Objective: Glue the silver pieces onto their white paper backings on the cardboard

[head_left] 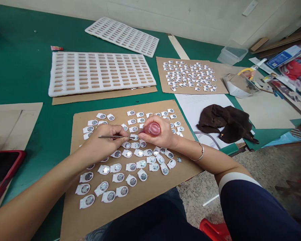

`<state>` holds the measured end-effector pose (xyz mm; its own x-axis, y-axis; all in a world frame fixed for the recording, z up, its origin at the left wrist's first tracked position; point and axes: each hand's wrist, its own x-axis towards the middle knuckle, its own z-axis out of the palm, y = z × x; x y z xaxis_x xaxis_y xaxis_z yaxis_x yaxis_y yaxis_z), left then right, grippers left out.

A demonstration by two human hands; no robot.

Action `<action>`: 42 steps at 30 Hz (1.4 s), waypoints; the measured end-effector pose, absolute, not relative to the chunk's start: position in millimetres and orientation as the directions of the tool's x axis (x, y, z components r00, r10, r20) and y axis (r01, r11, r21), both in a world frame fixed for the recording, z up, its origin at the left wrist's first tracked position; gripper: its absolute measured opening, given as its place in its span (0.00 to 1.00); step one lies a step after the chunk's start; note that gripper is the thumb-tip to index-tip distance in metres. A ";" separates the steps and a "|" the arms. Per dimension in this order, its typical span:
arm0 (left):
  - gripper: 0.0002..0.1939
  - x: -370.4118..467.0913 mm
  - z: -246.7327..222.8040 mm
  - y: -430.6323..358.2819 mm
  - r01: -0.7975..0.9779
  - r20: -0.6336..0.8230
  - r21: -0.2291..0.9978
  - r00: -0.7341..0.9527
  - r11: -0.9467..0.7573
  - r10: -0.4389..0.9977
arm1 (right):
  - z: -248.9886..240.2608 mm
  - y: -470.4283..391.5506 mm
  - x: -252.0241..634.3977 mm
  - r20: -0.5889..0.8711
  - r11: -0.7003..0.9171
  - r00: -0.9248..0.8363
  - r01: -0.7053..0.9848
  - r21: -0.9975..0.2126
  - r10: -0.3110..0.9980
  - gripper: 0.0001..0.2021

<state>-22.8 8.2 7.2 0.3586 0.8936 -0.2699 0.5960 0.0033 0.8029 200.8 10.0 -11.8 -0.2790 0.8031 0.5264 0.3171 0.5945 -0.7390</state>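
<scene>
The left hand pinches a thin metal tool and the right hand wraps round a pink bottle, both close to a white tab among similar tabs on a cardboard sheet atop the green table.

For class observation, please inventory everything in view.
Table: one, green, underneath
Cardboard sheets: several, brown, on table
Tabs with discs: many, white-silver, on cardboard
Container: one, reddish, right hand
Thin tool: one, metallic, left hand
Slotted trays: two, white, back
Paper: one, white, right
Cloth: one, dark brown, on paper
Tub: one, clear, back right
Device: one, black-red, left edge
Wrapper: one, pink, back left
Clutter: uncounted, mixed, right edge
Hands: two, bare, over cardboard
</scene>
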 end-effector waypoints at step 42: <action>0.08 -24.2 6.9 9.1 0.604 -0.258 0.796 0.374 -0.024 0.891 | -15.9 9.5 200.4 0.476 0.539 -0.263 0.291 -0.790 0.839 0.15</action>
